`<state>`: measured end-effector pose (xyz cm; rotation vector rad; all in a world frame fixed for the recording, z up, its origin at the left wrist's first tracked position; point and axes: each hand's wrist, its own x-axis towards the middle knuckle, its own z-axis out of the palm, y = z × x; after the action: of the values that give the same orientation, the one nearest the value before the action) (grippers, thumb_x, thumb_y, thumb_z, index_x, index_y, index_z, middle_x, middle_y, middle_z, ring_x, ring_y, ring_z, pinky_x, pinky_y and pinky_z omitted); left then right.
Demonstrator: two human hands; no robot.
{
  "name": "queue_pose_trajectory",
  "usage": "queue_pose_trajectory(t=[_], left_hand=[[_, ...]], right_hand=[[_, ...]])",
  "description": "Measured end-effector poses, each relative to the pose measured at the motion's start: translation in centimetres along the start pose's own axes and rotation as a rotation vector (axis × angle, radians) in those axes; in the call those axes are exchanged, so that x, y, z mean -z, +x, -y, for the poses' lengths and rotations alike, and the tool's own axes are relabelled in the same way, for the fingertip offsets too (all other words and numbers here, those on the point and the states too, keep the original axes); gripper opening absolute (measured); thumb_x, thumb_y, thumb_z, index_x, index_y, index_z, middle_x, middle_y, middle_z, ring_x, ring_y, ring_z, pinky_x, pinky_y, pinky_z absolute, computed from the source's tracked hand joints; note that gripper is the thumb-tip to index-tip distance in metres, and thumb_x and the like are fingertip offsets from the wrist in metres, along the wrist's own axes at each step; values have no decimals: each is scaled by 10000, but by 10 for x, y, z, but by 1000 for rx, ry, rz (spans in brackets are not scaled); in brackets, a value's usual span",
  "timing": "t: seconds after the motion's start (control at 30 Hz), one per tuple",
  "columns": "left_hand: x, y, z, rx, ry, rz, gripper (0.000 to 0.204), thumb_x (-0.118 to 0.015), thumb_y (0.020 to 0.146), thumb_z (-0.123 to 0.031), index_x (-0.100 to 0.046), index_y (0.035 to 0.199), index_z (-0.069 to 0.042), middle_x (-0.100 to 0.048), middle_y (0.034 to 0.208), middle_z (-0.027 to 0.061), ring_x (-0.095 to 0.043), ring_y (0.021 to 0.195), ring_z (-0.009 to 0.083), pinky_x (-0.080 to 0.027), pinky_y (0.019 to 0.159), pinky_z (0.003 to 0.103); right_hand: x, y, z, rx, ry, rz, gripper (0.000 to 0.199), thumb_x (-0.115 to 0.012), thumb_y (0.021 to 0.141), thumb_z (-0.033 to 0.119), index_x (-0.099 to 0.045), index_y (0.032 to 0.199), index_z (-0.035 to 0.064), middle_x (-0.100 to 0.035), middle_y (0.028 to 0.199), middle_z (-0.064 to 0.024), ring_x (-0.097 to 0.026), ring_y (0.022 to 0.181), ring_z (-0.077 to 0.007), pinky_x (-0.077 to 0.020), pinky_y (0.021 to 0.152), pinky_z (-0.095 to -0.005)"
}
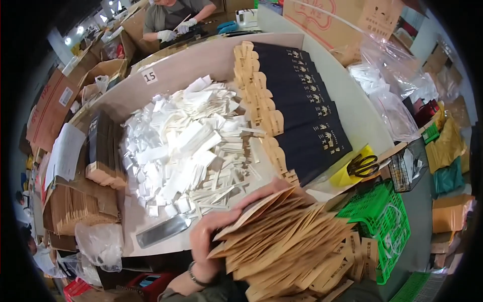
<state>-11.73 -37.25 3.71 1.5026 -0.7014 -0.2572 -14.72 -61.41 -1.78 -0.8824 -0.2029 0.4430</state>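
A thick, fanned-out stack of brown paper envelopes (287,236) is between my hands near the lower middle. My left hand (204,240) is closed on its left side, with a bracelet at the wrist. Along the far edge of the stack show the fingers of what looks like my right hand (275,188), bent against the paper; the rest of it is hidden by the envelopes. Beyond them, overlapping dark printed sleeves with brown tabs (302,110) lie in rows. To the left spreads a heap of white paper-wrapped strips and small clear packets (191,141).
A metal scoop (163,231) lies at the tray's near edge. Black scissors (363,165) rest in a yellow holder at right, above a green plastic basket (397,236). Folded brown stacks (83,209) stand left. Across the bench, a gloved person (176,25) handles a thin stick.
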Motion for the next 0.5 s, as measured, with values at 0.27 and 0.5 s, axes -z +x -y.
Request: queue_pose_trajectory(t=[0.27,0.5], left_hand=[[13,143,14,248,-33,757,382,-444,1030,-238,-675,1094,59,-679,1081,132,-652,1024,222,-508,918,311],[-135,139,70,202,-225,1740,350,-516,1008,-128,-559,1333,-6,-594,1307,122,-551,1214,178,-453,1015,319]], right_hand=[[-40,22,22,37,-406,254,483,-376,1036,328,-665,1189,-27,-692,1169,-142,-640,1088,-223,-459,991,-312],[-87,53,56,474,-718,190,179,-645,925,167,-731,997,27,-728,1049,-115,-687,966,-220,-525,856,-318]])
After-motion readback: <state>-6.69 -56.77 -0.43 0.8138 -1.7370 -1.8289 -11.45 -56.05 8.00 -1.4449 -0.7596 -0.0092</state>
